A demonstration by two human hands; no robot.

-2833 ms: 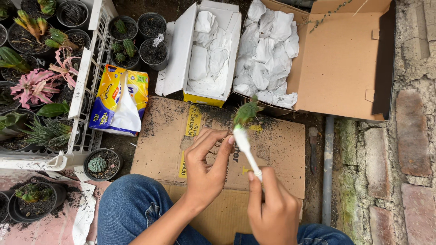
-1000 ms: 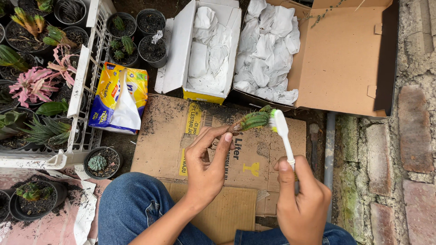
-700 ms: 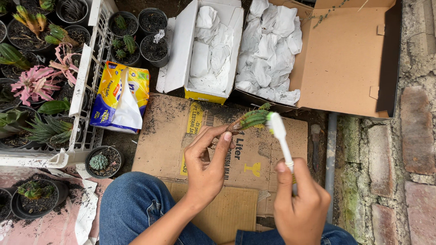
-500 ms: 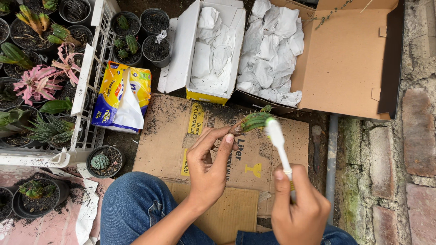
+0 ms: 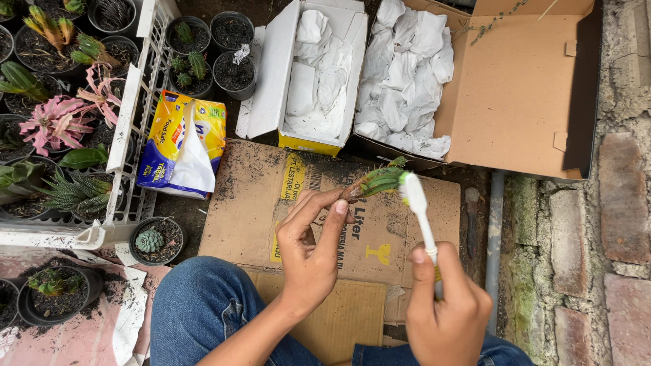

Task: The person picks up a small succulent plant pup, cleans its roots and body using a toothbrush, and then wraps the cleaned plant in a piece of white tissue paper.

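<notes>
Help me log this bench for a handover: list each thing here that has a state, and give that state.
left hand: fingers pinch the cactus base
cactus: unpotted, held lying sideways in the air
right hand: gripping the toothbrush handle
toothbrush: head against the cactus tip
white box: open, holding white paper bundles
brown box: open, white paper bundles at its left side
tissue pack: open, a sheet sticking out
flattened cardboard: scattered with soil
</notes>
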